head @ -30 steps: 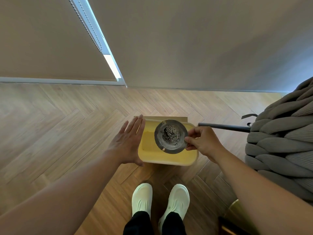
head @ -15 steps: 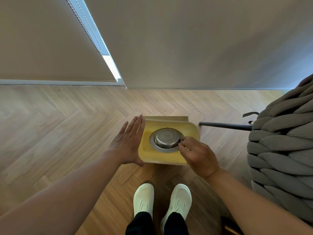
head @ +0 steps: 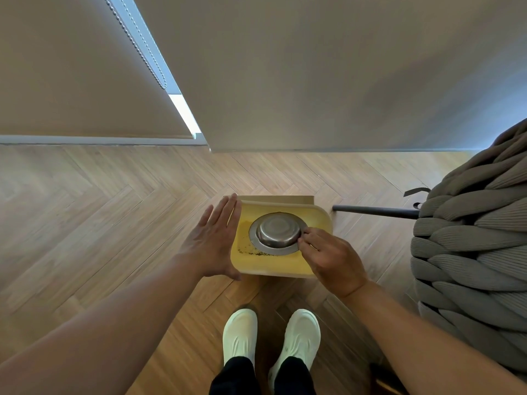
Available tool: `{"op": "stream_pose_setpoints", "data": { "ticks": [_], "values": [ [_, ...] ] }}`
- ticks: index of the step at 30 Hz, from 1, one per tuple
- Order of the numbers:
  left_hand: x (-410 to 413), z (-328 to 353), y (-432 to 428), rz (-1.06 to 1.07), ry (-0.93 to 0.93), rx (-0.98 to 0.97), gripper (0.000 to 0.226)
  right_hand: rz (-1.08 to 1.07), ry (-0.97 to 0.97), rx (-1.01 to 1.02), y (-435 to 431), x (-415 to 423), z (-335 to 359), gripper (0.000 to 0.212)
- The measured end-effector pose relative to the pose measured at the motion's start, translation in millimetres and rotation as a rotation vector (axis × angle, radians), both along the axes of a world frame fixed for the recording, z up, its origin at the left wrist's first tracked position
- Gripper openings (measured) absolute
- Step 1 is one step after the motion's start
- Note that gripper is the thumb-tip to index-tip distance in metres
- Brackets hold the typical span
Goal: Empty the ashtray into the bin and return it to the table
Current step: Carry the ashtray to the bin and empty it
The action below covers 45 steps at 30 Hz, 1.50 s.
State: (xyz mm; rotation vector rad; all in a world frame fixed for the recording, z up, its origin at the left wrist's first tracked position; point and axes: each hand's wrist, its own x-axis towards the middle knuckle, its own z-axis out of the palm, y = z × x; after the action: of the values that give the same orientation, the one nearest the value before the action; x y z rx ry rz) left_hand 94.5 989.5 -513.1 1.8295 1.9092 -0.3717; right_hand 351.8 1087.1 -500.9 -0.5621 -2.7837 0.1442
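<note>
1. Over a herringbone wood floor [head: 85,223], a round metal ashtray [head: 278,233] is held upside down above a yellow bin [head: 319,220]; its smooth, brushed domed underside faces up and a flat rim rings it.
2. The right hand [head: 332,258] pinches the ashtray's right rim between thumb and fingertips, so that hand is clamped on the ashtray.
3. The left hand [head: 214,240] is flat and spread, fingers straight and together, its edge resting against the bin's left wall; it grips nothing.
4. The bin is a rounded rectangle with a matte yellow interior; dark, grainy flecks of ash [head: 251,252] are scattered on the yellow surface just below and left of the ashtray's rim. A tan, cardboard-like flap [head: 279,199] stands along the bin's far edge.
5. To the right, a bulky seat of thick, ribbed grey-brown knitted tubes [head: 470,238] is woven in chunky loops. A slim, dark, cylindrical bar [head: 373,210] lies across the floor between it and the bin's far right corner.
6. Near the bottom of the view, two pale, smooth moulded shoes [head: 271,334] point toward the bin, with dark trouser legs above them.
7. At the far side, plain beige blinds [head: 71,81] hang to floor level, a beaded cord [head: 134,41] running diagonally along their gap.
</note>
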Motion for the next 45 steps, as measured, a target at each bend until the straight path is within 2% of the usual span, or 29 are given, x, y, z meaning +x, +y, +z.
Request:
{"op": "stream_pose_setpoints", "data": {
  "ticks": [24, 28, 31, 35, 39, 43, 45],
  "values": [
    [1, -3, 3, 0.028, -0.018, -0.004, 0.161, -0.023, 0.006, -0.063, 3, 4, -2, 0.022],
    [1, -2, 3, 0.032, -0.032, 0.001, 0.162, -0.068, 0.020, -0.124, 2, 5, -4, 0.019],
    [1, -2, 3, 0.049, -0.059, 0.023, 0.158, -0.124, 0.051, -0.239, 3, 4, -2, 0.015],
    [5, 1, 3, 0.077, -0.066, 0.084, 0.146, -0.249, 0.090, -0.518, 5, 0, 6, 0.008],
    [10, 6, 7, 0.082, -0.094, 0.136, 0.127, -0.486, 0.132, -0.797, 6, -4, 6, 0.006],
    [16, 10, 14, 0.052, -0.128, 0.185, 0.110, -0.735, 0.089, -1.083, 10, -5, 1, 0.006],
    [20, 10, 18, 0.026, -0.144, 0.210, 0.103, -0.800, 0.146, -1.228, 12, -6, 1, 0.011]
  ]
}}
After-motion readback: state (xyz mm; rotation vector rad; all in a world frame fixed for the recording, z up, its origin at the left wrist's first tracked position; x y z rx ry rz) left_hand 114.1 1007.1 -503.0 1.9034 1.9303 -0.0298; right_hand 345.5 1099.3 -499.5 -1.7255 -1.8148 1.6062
